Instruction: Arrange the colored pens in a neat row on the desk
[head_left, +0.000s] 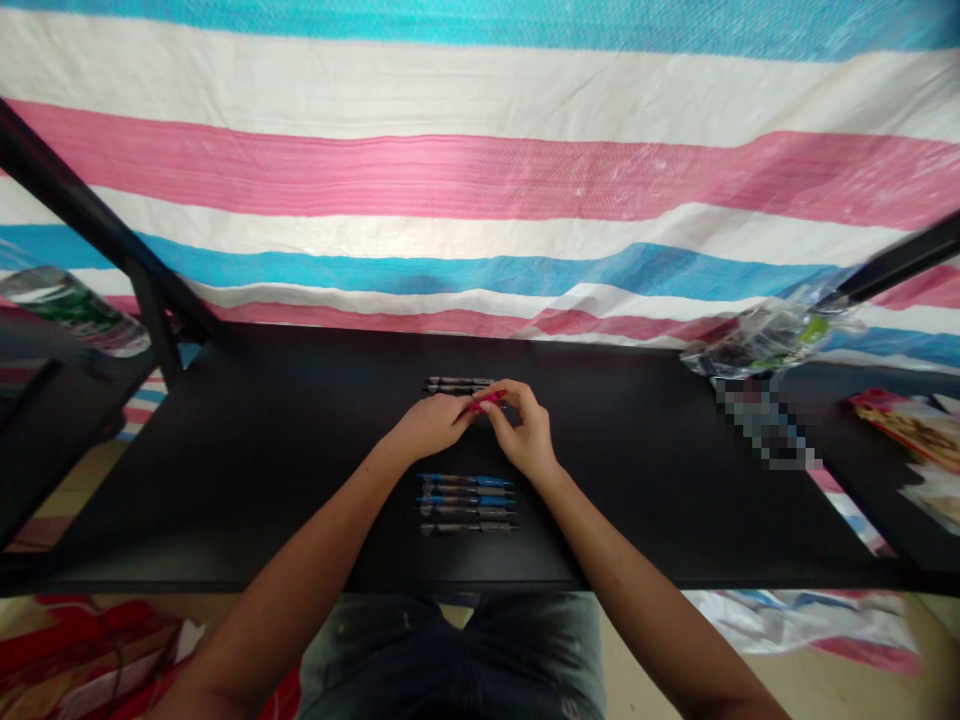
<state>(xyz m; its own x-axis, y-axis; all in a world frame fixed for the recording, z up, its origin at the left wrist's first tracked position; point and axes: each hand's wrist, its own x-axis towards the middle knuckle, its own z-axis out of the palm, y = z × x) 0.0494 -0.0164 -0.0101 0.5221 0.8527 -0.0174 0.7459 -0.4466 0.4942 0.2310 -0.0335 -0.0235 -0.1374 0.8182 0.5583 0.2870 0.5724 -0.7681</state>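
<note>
A red pen [489, 401] lies between my two hands over the middle of the black table, mostly covered by fingers. My right hand [527, 425] pinches its right end between thumb and fingers. My left hand [437, 424] is closed, back up, at the pen's left end; its fingertips are partly hidden. Just beyond my hands are dark pens [456, 382], partly covered by them. Nearer to me is a row of several pens laid side by side, with blue pens [466, 481] at the far side and a black and grey pen [469, 527] closest to me.
The black table [262, 480] has metal posts at both sides and a striped sheet [450, 180] behind it. A plastic bag [765, 335] and a blurred-out object [765, 424] are at the right. A bottle [79, 308] appears at the left, a red packet [907, 425] far right.
</note>
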